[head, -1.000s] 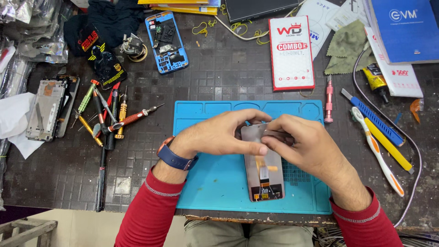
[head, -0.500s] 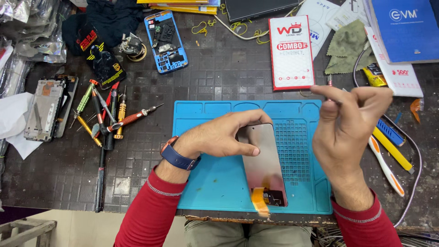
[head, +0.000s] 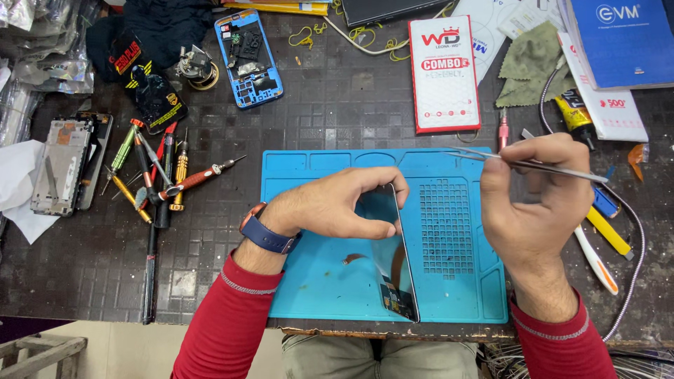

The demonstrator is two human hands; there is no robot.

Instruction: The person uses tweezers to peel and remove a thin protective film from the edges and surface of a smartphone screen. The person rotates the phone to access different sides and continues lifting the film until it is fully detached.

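A phone repair workshop: screwdrivers (head: 158, 175), blue repair mat (head: 449, 231) (opened phones (head: 249, 60) around).

Bright, even overhead light, soft shadows, sharp focus, slight edge distortion.

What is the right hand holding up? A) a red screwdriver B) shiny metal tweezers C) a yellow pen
B: the right hand pinches thin silver tweezers above the blue mat, while the left hand tilts the phone screen.
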